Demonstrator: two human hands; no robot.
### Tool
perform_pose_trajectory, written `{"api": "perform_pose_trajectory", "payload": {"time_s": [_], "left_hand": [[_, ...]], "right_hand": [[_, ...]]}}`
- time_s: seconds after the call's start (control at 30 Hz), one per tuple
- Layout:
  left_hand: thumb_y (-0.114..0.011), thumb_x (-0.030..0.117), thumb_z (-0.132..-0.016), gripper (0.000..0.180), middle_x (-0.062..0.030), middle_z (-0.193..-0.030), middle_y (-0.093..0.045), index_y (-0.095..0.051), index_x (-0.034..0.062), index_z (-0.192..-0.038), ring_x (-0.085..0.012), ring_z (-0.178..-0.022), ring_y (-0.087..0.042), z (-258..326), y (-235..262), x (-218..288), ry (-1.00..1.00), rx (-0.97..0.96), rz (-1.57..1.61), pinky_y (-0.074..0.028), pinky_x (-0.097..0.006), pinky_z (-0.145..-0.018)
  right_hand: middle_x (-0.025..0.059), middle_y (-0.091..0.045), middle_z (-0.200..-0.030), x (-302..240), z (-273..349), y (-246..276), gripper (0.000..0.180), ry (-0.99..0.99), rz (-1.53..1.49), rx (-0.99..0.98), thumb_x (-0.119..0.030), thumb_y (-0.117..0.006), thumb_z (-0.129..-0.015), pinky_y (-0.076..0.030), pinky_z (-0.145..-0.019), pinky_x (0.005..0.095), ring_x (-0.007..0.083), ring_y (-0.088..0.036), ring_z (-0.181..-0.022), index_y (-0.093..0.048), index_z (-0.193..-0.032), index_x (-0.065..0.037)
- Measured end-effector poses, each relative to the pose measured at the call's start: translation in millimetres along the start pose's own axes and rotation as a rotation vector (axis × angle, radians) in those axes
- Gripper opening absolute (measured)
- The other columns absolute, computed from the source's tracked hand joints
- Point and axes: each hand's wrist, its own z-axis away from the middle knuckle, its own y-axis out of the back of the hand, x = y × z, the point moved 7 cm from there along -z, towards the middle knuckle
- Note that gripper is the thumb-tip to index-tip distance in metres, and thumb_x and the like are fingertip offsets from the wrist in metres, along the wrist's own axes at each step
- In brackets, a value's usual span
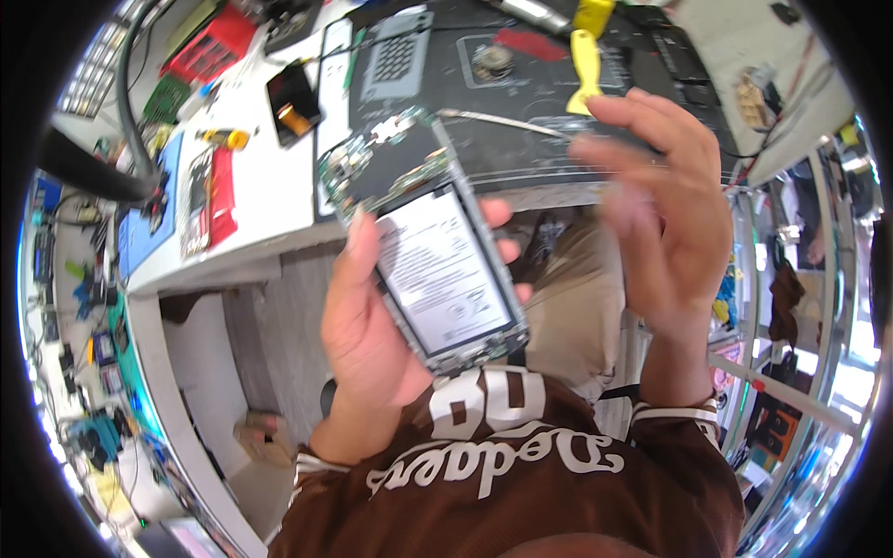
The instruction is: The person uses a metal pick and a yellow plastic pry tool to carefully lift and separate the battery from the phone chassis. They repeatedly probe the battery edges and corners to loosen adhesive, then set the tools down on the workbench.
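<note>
My left hand (361, 325) is wrapped around an opened smartphone (400, 172) and holds it tilted over my lap, at the table's front edge. With the phone's back off, its green circuit board shows at the far end. A white-labelled battery (451, 270) fills the nearer part. To the right, my right hand (684, 205) hangs raised with fingers apart and nothing visible in them; some fingertips are blurred. Beyond those fingertips, a thin metal pry tool (502, 121) lies on the black work mat (521, 172). A yellow plastic scraper (584, 70) is just past my right hand.
On the white table (251, 186) at left are a dark phone part (293, 102), a yellow-handled tool (223, 139) and a red packet (221, 195). A black lamp arm (98, 167) reaches in nearby. A grey perforated plate (397, 56) lies on the mat; glass shelves stand right.
</note>
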Motion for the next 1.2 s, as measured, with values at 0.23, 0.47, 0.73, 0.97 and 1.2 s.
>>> {"api": "perform_pose_trajectory", "payload": {"time_s": [0.23, 0.47, 0.73, 0.97, 1.2], "left_hand": [[-0.034, 0.033, -0.111, 0.056, -0.0278, -0.15, -0.044, -0.026, -0.0015, -0.154, -0.0447, -0.132, -0.055, 2, -10, -6, 0.161, -0.201, 0.11, -0.05, -0.073, -0.101], [-0.038, 0.029, -0.109, 0.053, -0.0253, -0.15, -0.046, -0.032, -0.0002, -0.152, -0.0439, -0.131, -0.057, -1, -12, 1, 0.095, -0.157, 0.077, -0.051, -0.072, -0.1], [-0.043, 0.028, -0.107, 0.051, -0.0243, -0.145, -0.052, -0.039, -0.0019, -0.149, -0.0401, -0.126, -0.06, 1, 1, 12, 0.011, -0.105, 0.064, -0.056, -0.062, -0.098], [-0.043, 0.031, -0.108, 0.052, -0.0229, -0.142, -0.054, -0.037, -0.0017, -0.148, -0.0411, -0.123, -0.062, -2, 7, 11, -0.032, -0.088, 0.06, -0.057, -0.065, -0.096], [-0.05, 0.032, -0.108, 0.048, -0.0194, -0.134, -0.06, -0.048, -0.0025, -0.141, -0.0303, -0.117, -0.067, -4, 26, 19, -0.205, 0.146, -0.306, -0.061, -0.051, -0.094]], "right_hand": [[0.0082, -0.07, -0.075, 136, -13, -21, 0.036, -0.621, 0.092, -0.047, -0.037, -0.074, -0.093, -0.051, -0.069, 0.0299, 0.0168, -0.065, -0.069, -0.076, -0.1, -0.002], [0.013, -0.073, -0.079, 174, -23, -71, 0.047, -0.642, 0.415, -0.318, -0.052, -0.077, -0.085, -0.055, -0.074, 0.0412, 0.0308, -0.072, -0.08, -0.076, -0.094, -0.007], [-0.003, -0.059, -0.073, 188, -4, -50, 0.044, -0.816, -0.215, -0.016, -0.044, -0.074, -0.094, -0.039, -0.06, 0.0235, 0.0051, -0.048, -0.065, -0.07, -0.096, 0.0], [-0.0052, -0.051, -0.073, 114, 1, -40, 0.033, -0.845, -0.835, 0.263, -0.036, -0.063, -0.103, -0.024, -0.049, 0.0203, 0.0007, -0.035, -0.054, -0.065, -0.102, -0.004], [0.0094, -0.069, -0.099, -6, 11, -62, 0.035, -0.538, -1.03, 0.139, -0.005, -0.065, -0.1, -0.052, -0.066, 0.0212, 0.0097, -0.066, -0.076, -0.046, -0.129, 0.004]]}}
